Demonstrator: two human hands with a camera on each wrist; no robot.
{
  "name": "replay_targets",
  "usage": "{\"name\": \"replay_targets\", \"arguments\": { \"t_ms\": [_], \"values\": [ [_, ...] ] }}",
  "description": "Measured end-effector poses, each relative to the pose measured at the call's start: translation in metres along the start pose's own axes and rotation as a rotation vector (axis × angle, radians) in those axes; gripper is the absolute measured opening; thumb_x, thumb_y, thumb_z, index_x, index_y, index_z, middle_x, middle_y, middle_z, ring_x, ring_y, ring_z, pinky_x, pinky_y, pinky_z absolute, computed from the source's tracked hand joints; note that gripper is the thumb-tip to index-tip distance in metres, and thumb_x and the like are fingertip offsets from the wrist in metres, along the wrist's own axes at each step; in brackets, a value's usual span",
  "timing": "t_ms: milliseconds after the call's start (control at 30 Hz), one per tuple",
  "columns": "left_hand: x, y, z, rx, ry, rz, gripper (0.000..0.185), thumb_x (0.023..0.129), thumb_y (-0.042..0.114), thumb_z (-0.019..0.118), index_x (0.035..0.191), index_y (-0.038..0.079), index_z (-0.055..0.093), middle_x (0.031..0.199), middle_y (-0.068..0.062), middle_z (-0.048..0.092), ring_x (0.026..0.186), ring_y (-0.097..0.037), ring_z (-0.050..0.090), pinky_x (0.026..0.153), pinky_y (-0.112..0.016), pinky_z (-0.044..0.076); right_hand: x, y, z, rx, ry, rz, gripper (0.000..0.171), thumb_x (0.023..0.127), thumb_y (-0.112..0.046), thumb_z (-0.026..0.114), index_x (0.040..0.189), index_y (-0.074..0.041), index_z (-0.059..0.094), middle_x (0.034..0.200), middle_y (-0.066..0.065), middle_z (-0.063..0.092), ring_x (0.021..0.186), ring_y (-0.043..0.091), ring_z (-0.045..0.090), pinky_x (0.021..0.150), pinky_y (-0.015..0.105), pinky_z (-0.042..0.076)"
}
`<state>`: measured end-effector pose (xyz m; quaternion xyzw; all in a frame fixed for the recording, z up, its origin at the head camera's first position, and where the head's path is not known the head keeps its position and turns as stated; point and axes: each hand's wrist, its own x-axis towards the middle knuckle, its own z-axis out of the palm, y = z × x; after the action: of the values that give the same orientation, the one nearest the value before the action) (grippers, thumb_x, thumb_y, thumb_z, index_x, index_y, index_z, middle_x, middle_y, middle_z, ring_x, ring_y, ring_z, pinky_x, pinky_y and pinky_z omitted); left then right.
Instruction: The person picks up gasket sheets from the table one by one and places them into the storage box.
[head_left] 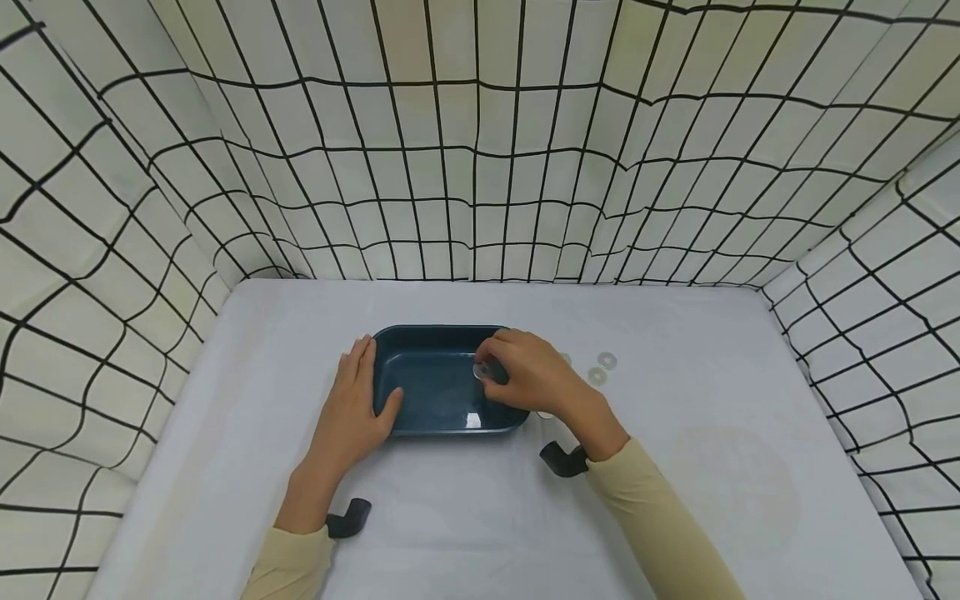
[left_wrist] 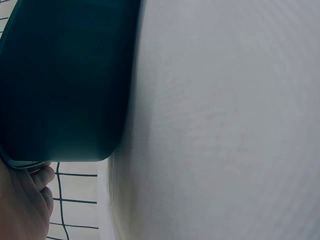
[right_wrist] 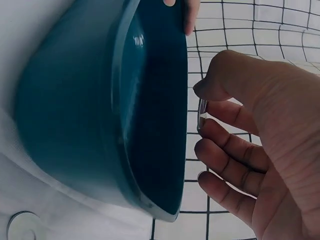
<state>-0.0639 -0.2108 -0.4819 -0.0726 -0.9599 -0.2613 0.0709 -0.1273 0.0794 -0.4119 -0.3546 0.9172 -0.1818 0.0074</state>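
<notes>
A dark teal rectangular tray (head_left: 435, 417) sits on the white table. My left hand (head_left: 352, 408) rests against the tray's left side, with the thumb hooked over the near left rim. My right hand (head_left: 525, 371) hovers over the tray's right end and pinches a small clear disc (head_left: 482, 372) between thumb and fingers. In the right wrist view the disc (right_wrist: 200, 116) shows edge-on at the fingertips, above the tray's inside (right_wrist: 160, 115). The left wrist view shows only the tray's outer wall (left_wrist: 65, 80) and part of my palm (left_wrist: 22, 200).
Two more clear ring-shaped discs (head_left: 607, 361) (head_left: 597, 377) lie on the table right of the tray; one disc (right_wrist: 21, 226) shows in the right wrist view. Grid-patterned cloth walls (head_left: 480, 150) enclose the table on three sides.
</notes>
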Motion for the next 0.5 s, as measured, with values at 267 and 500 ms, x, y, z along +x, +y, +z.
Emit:
{"name": "replay_targets", "arguments": {
  "t_ms": [267,500],
  "values": [
    [0.003,0.003,-0.001,-0.013,0.007,-0.002,0.086,0.102,0.029,0.064,0.167,-0.004,0.018,0.175,-0.024,0.021,0.163,-0.045,0.021,0.135,-0.059,0.02,-0.003,0.002,-0.003,0.004,-0.01,0.056,0.039,0.095,-0.033,0.08,0.127,-0.011,0.073,0.123,0.006,0.074,0.11,0.023,0.072,0.097,0.041,0.062],
    [0.001,0.0,0.0,-0.012,-0.004,-0.012,0.087,0.102,0.03,0.064,0.167,-0.004,0.017,0.175,-0.024,0.02,0.164,-0.044,0.02,0.136,-0.058,0.019,-0.028,0.017,-0.004,0.085,0.042,0.152,0.032,0.098,-0.027,0.076,0.125,-0.01,0.074,0.121,0.008,0.074,0.109,0.025,0.072,0.094,0.043,0.062]
  ]
}}
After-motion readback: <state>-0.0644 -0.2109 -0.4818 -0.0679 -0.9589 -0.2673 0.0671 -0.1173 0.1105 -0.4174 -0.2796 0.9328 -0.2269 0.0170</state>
